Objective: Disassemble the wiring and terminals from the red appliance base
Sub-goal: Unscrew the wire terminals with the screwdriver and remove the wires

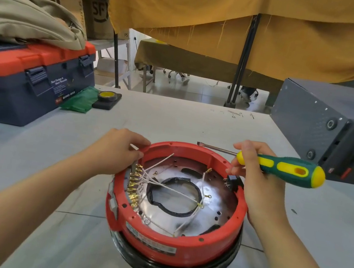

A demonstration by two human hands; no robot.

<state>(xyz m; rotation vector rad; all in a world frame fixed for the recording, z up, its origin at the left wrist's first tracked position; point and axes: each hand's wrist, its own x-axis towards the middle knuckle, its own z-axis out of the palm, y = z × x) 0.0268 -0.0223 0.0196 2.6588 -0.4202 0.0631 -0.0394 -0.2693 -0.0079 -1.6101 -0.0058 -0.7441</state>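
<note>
The red appliance base [175, 244] lies upside down on the grey table, resting on a black ring. Inside it, white wires [168, 188] cross a shiny metal plate, and a row of brass terminals [133, 185] lines the left inner wall. My left hand [113, 151] grips the upper-left rim, fingers curled over it beside the terminals. My right hand [258, 178] holds a green-and-yellow flathead screwdriver [283, 168], its blade pointing left above the far rim. The fingertips of that hand touch the right rim next to a black connector block [232, 182].
A blue-and-red toolbox [27, 79] with a beige garment on top stands at the left. A green bag [82, 99] and a tape roll [107, 96] on a black block lie behind it. A dark grey metal case [328, 127] stands at the right.
</note>
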